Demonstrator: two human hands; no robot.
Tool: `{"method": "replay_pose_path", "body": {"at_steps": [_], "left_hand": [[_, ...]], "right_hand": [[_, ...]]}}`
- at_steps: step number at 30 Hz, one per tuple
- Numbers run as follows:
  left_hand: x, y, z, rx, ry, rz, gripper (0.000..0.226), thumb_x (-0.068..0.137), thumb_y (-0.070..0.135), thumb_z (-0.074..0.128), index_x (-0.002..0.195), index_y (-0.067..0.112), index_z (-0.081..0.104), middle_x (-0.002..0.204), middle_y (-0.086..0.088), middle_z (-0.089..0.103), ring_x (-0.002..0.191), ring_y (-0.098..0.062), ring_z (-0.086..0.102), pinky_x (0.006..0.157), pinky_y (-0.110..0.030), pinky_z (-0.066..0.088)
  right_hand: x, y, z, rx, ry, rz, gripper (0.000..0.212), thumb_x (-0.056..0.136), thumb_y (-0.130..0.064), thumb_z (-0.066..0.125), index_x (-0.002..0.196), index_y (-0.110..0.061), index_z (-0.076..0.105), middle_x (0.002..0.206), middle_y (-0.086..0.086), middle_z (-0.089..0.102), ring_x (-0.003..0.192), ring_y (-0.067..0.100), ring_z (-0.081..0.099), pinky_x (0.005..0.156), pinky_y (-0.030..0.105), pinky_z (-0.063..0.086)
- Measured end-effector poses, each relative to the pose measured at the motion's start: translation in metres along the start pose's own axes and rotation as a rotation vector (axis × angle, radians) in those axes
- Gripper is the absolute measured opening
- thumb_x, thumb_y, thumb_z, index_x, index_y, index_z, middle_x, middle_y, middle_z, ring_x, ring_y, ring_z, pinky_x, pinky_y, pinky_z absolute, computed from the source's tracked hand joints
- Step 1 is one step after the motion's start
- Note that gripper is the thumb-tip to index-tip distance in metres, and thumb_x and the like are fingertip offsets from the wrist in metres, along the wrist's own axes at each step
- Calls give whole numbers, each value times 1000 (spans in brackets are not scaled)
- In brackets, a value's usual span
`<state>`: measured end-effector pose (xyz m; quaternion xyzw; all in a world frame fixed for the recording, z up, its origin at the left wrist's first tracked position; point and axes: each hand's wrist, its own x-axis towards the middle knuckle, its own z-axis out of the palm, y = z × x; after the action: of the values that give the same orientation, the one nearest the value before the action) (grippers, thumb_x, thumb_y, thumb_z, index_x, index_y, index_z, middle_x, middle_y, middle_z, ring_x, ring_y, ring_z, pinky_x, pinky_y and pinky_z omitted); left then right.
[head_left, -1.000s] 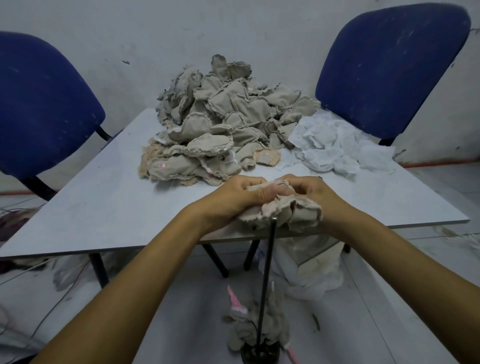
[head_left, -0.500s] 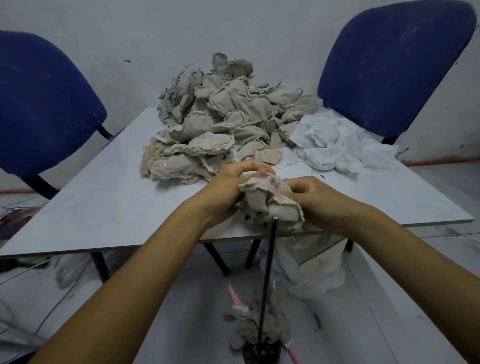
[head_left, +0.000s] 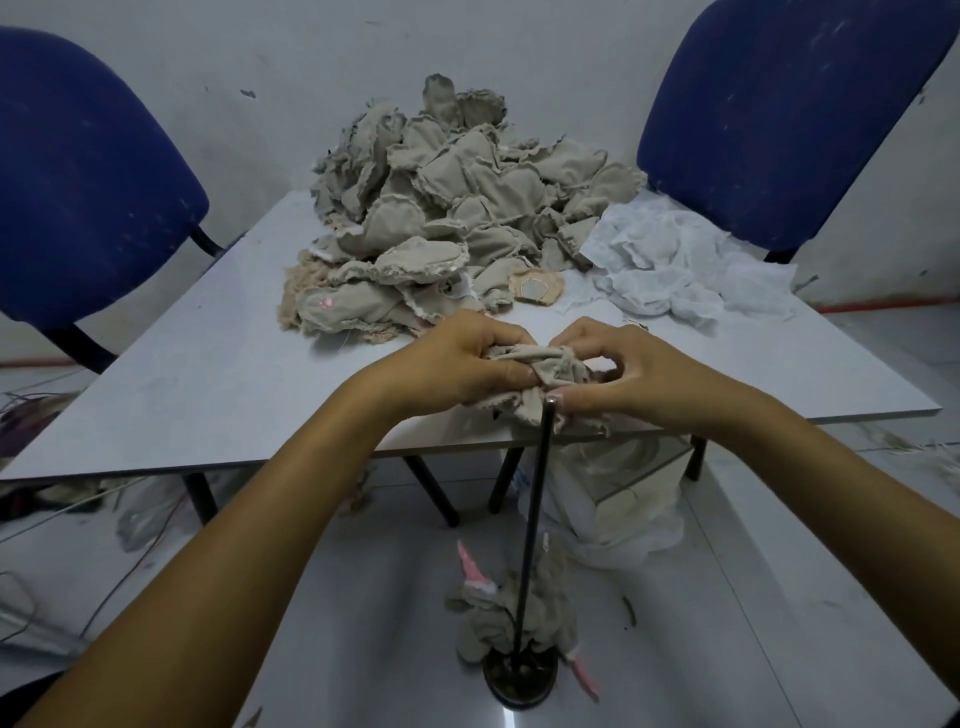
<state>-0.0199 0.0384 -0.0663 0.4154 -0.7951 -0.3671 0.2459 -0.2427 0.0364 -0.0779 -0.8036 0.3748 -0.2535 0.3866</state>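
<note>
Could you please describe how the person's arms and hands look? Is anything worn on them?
Both arms are bare as far as the picture shows: no sleeve covers the left forearm or the right forearm. The left hand and the right hand have no gloves. No ring, watch or bracelet is visible, and no tattoo or other marking.

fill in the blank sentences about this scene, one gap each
1. The left hand and right hand both grip a beige fabric piece atop an upright ____ rod.
2. The rod's round base stands on the ____.
3. Two ____ chairs stand by the table.
4. Right of the beige pile lies ____ fabric.

Missing words: black; floor; blue; white
</note>
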Motion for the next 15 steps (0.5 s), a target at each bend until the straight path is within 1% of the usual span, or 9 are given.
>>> {"method": "replay_pose_path", "body": {"at_steps": [2,3,4,5,6,7,8,10,15], "left_hand": [[-5,7,0,-48,37,25,6,93,6,65,89,4,68,62,4,58,53,-8,48,48,-18,36],[-7,12,0,-34,114,74,6,92,9,66,88,6,67,64,6,59,55,-7,50,50,-18,38],[-9,17,1,45,223,154,8,90,12,66,86,5,66,68,4,59,61,-9,52,55,-20,39],[-11,22,2,175,346,268,13,86,15,64,83,2,64,71,-1,57,67,-14,50,60,-23,37],[-14,27,4,324,448,403,15,81,14,61,79,0,60,72,-6,54,71,-18,44,64,-25,34],[-17,32,6,441,512,535,13,77,12,57,75,-1,57,71,-8,50,72,-20,40,66,-25,30],[-21,34,7,518,542,642,10,74,8,55,71,-2,55,70,-9,47,73,-22,37,69,-26,28],[-28,32,12,613,577,762,9,73,6,52,69,-2,54,69,-12,46,73,-25,38,71,-30,28],[-34,18,27,757,582,793,20,83,12,53,71,-3,59,74,-17,54,74,-32,45,66,-44,36]], "right_hand": [[1,-7,0,-33,90,-76,19,85,-24,76,96,-10,72,103,3,58,87,9,58,74,25,50],[2,-11,0,-78,158,-149,14,88,-18,74,96,-7,70,99,3,56,83,8,56,71,25,48],[2,-16,1,-139,219,-233,12,89,-16,71,95,-6,67,96,2,55,81,6,53,70,25,45],[3,-22,2,-203,272,-319,14,89,-19,68,94,-6,65,95,2,54,80,5,50,70,23,43],[2,-28,3,-253,310,-396,18,88,-23,63,93,-6,63,95,3,53,80,6,48,70,22,40],[0,-34,5,-294,338,-464,20,87,-25,59,92,-6,62,95,6,52,82,10,48,70,23,40],[-4,-38,8,-344,362,-522,20,87,-24,57,92,-5,61,97,8,52,84,14,47,71,25,40],[-11,-40,14,-472,399,-596,19,89,-22,57,92,-4,62,100,10,52,89,21,47,76,29,40],[-25,-23,27,-630,464,-614,21,92,-18,57,94,2,63,105,18,54,93,31,50,77,40,42]]}}
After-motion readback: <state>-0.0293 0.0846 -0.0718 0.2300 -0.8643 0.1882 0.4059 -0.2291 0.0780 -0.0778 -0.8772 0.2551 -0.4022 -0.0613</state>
